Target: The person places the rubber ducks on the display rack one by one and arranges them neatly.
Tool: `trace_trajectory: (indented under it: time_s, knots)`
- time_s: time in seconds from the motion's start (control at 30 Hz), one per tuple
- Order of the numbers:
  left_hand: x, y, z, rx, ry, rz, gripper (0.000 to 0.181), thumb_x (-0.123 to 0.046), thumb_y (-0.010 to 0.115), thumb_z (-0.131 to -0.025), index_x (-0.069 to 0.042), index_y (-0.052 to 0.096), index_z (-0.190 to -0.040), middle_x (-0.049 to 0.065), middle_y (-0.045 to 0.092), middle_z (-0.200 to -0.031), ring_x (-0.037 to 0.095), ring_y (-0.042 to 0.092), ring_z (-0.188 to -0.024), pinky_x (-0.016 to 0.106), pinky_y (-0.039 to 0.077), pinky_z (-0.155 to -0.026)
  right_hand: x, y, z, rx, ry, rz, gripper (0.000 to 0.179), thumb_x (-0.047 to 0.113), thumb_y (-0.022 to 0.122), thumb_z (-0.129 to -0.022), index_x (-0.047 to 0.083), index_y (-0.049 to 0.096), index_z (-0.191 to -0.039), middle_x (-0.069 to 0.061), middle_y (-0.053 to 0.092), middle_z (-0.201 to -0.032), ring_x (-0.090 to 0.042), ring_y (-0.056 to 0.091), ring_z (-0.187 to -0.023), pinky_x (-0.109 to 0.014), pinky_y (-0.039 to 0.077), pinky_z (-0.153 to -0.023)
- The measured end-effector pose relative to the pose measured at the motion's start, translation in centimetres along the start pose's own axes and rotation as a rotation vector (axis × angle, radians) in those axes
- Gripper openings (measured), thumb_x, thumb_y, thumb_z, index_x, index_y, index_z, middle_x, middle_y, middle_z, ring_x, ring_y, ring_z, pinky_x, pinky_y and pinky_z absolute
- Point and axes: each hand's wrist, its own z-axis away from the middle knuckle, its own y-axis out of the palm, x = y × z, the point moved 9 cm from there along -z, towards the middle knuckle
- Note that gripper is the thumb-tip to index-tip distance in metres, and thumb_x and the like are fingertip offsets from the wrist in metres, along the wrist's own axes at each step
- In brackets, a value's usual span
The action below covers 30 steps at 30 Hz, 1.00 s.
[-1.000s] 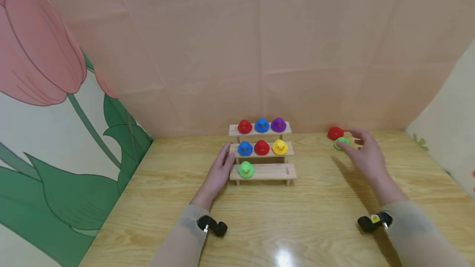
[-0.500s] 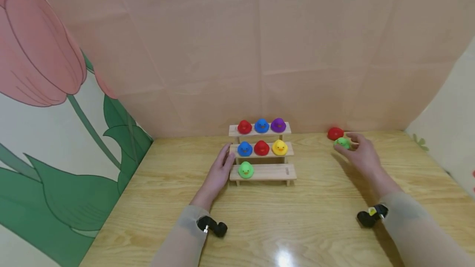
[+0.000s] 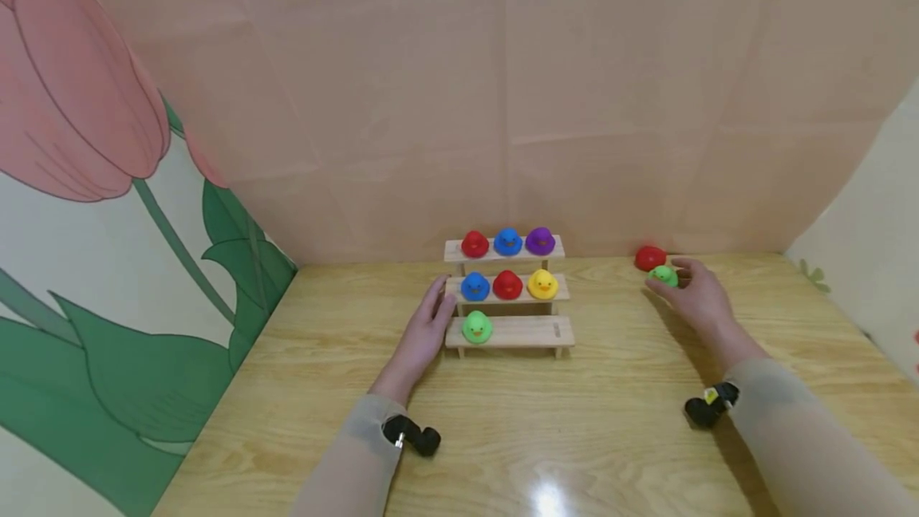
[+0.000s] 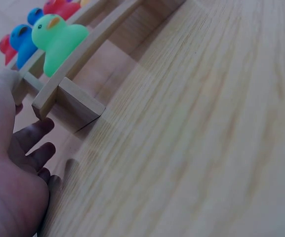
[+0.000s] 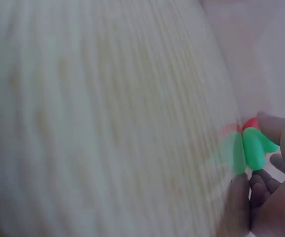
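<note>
My right hand (image 3: pixel 702 294) pinches a green rubber duck (image 3: pixel 663 275) at the back right of the table, thumb on one side and fingers on the other. Touching or just behind that duck is a red duck (image 3: pixel 649 258). My left hand (image 3: pixel 425 325) lies against the left end of a three-tier wooden stand (image 3: pixel 524 332), fingers relaxed. A green duck (image 3: pixel 477 327) sits at the left of the lowest step. The middle step bears blue, red and yellow ducks (image 3: pixel 542 284); the top one bears red, blue and purple ducks (image 3: pixel 540 241).
The wooden table (image 3: pixel 323 437) meets a pinkish cloth backdrop (image 3: pixel 402 102) behind the stand. A wall with painted tulips (image 3: pixel 79 78) borders the left, a pale wall (image 3: pixel 883 246) the right. Each wrist wears a black camera (image 3: pixel 412 435).
My right hand has closed in on the green duck at the back right and now pinches it; the duck has turned slightly. The left hand has stayed at the stand.
</note>
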Motion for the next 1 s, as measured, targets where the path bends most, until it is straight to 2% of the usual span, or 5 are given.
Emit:
trace_trajectory:
  time_s: [0.2, 0.5, 0.73, 1.0]
  knots:
    - [-0.13, 0.04, -0.05, -0.002, 0.003, 0.011, 0.063, -0.061, 0.047, -0.115, -0.042, 0.033, -0.173, 0.009, 0.038, -0.176, 0.030, 0.033, -0.163, 0.054, 0.027, -0.132, 0.07, -0.05, 0.09, 0.011, 0.023, 0.021, 0.088, 0.050, 0.065, -0.111, -0.013, 0.032, -0.163, -0.042, 0.047, -0.152, -0.056, 0.051, -0.131, -0.063, 0.051, -0.103]
    - [-0.20, 0.14, -0.03, 0.004, -0.001, 0.004, 0.063, -0.061, 0.046, -0.116, -0.042, 0.031, -0.174, 0.008, 0.037, -0.177, 0.030, 0.032, -0.163, 0.054, 0.027, -0.132, 0.11, -0.21, -0.08, -0.009, 0.019, 0.045, 0.081, 0.048, 0.064, -0.112, -0.014, 0.039, -0.159, -0.039, 0.051, -0.146, -0.052, 0.053, -0.123, -0.057, 0.051, -0.098]
    - [-0.24, 0.10, -0.02, 0.003, 0.001, 0.007, 0.063, -0.059, 0.046, -0.117, -0.040, 0.031, -0.175, 0.009, 0.036, -0.177, 0.031, 0.031, -0.164, 0.054, 0.026, -0.132, -0.08, -0.14, -0.07, -0.004, 0.026, 0.030, 0.083, 0.050, 0.062, -0.112, -0.014, 0.038, -0.160, -0.038, 0.050, -0.148, -0.053, 0.052, -0.126, -0.063, 0.049, -0.103]
    - [-0.20, 0.13, 0.08, 0.008, 0.000, 0.015, 0.061, -0.057, 0.046, -0.118, -0.041, 0.031, -0.174, 0.008, 0.035, -0.178, 0.031, 0.030, -0.164, 0.054, 0.026, -0.132, -0.27, -0.37, 0.20, -0.027, 0.028, 0.018, 0.081, 0.047, 0.065, -0.112, -0.015, 0.039, -0.157, -0.038, 0.050, -0.147, -0.053, 0.052, -0.127, -0.061, 0.048, -0.101]
